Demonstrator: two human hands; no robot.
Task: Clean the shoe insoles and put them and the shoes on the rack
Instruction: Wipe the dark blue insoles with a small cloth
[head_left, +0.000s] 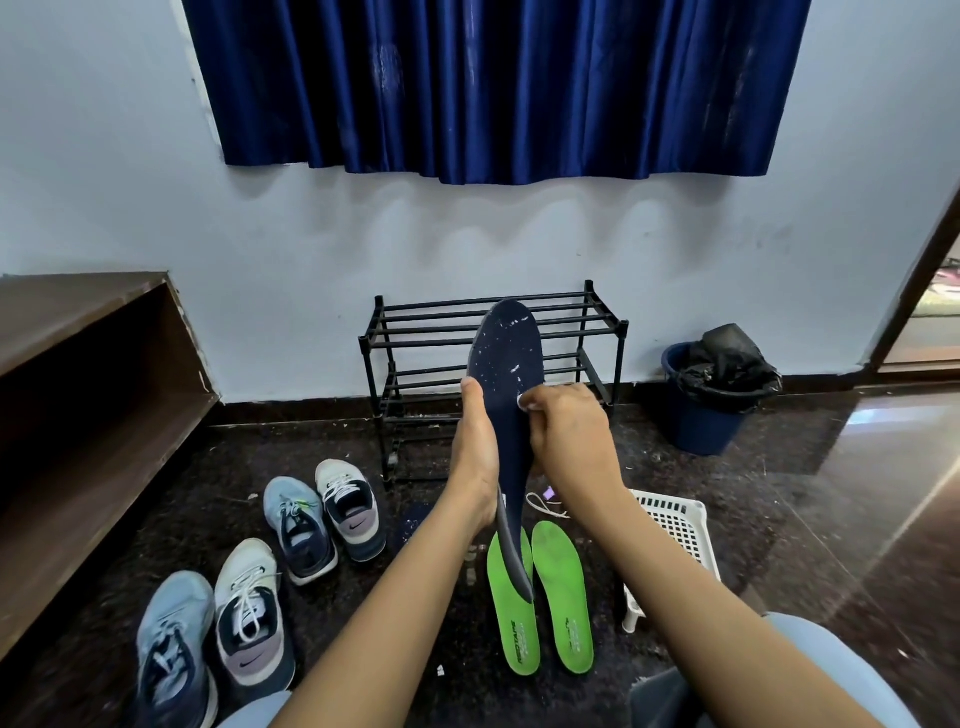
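navy insole (511, 374), raised toe-up at mid-frame, surface speckled with pale flecks, overlapping in view the black two-tier rack (415, 332) against the wall behind it. gripped along the left edge by the left hand (475, 457), fingers wrapped behind, thumb lying up the rim. right hand (569, 436) curled against the right edge, fingertips pinching a small white scrap (523, 400) against the insole surface; nature of the scrap not discernible. heel end hanging low over the left green insole (514, 623), with the right green insole (563, 597) just beside it, both flat on the dark polished floor (779, 493), toes pointing toward the rack.

white lace loop (543, 503) on the floor between the green insoles and the rack. white lattice basket (675, 519) to the right, partly hidden behind the right forearm. four shoes to the left in two side-by-side pairs, toes toward the viewer: far blue shoe (298, 525) beside far white shoe (350, 506), near blue shoe (174, 649) beside near white shoe (252, 618).

blue bin (701, 421) lined with a black bag (727, 358), at the wall right of the rack. brown wooden shelf unit (78, 364) at far left. dark blue curtain (493, 88) hanging on the pale wall above.
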